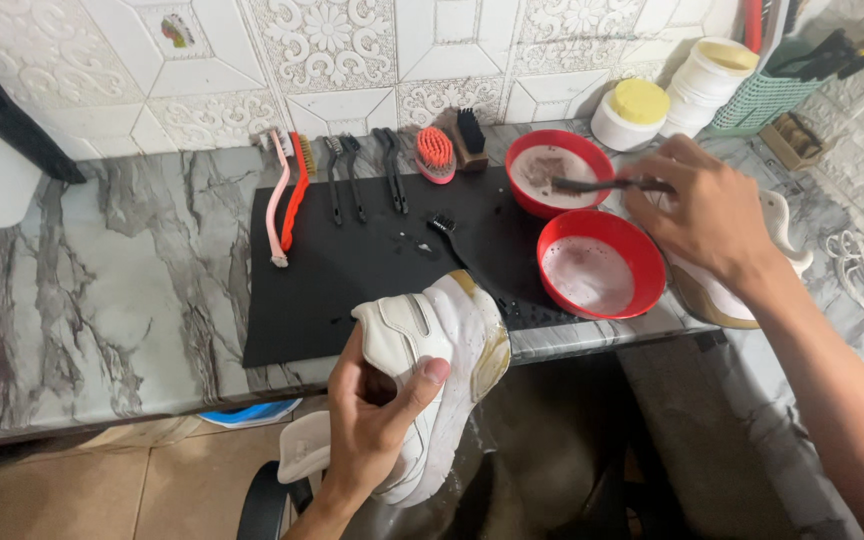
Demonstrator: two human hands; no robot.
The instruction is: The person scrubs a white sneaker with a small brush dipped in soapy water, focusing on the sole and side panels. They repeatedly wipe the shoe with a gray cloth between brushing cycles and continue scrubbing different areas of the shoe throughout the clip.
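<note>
**A wet white shoe and a little brush**

The left hand (377,420) grips a white shoe (432,370) by its heel end, thumb on top, just over the near edge of the marble counter (102,300). The shoe looks light, bendy and wet, so it may be slippery; the firm heel seems the best place to hold.

The right hand (702,215) pinches a thin dark brush (597,184), its tip in the far red bowl (557,170).

I count two red bowls, the near red bowl (600,262) being foamy. A second shoe (752,290) lies under the right wrist. About eight more brushes lie on the black mat (352,270).
</note>
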